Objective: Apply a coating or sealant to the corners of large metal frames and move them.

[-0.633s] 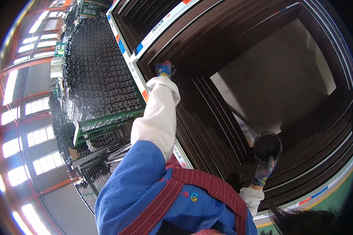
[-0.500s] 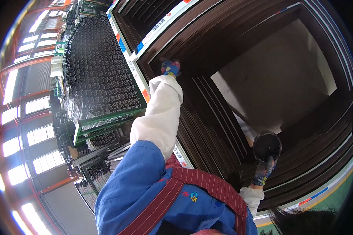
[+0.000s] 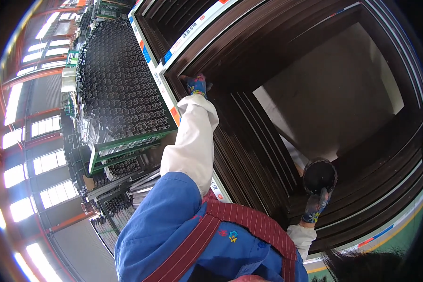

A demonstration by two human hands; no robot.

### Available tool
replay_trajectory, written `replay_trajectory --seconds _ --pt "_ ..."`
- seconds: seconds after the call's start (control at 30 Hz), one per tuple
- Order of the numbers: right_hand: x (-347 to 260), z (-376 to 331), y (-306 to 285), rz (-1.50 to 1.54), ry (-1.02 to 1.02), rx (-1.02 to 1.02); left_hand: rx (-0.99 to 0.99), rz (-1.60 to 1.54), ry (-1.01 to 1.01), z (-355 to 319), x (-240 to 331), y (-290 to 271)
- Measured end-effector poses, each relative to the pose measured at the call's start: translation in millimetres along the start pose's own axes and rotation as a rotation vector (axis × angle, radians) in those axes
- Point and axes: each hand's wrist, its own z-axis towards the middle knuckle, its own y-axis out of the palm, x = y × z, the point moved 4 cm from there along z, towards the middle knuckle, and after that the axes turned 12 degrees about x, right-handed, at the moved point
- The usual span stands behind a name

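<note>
Frames [image 3: 239, 155], dark brown and stacked together, lie before me, and my left hand [image 3: 197, 85], in a blue flowered glove [image 3: 198, 89], is at their upper-left corner; I cannot tell whether it grips anything there. My right hand [image 3: 317, 207] is clamped on a dark round cup [image 3: 320, 175], near the lower corner of their opening [image 3: 333, 94].

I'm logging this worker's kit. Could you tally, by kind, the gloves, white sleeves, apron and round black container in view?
Blue patterned gloves: 2 (left hand, right hand)
White sleeves: 2
Maroon striped apron: 1
Round black container: 1
Total: 6
</note>
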Motion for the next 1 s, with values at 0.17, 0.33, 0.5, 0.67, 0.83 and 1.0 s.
replay_trajectory --seconds 0.17,0.33,0.5,0.67,0.83,1.0 --pt "10 4 -23 0.023 0.006 0.019 -0.024 0.497 0.513 -52 -5 32" --pt "-5 -5 1 -0.077 -0.006 0.059 -0.586 0.836 0.835 -192 -41 77" --pt "-5 -8 10 -0.086 0.023 0.083 -1.365 0.758 0.755 -362 -89 56" --pt "-18 -23 33 -0.189 -0.108 -0.032 -1.698 0.826 1.135 -458 -68 20" --pt "-41 -58 74 -0.087 -0.070 -0.075 -1.766 1.475 1.129 -468 -71 -16" --pt "-38 -82 72 -0.303 -0.185 -0.055 -1.660 1.517 1.198 -487 -51 -36"
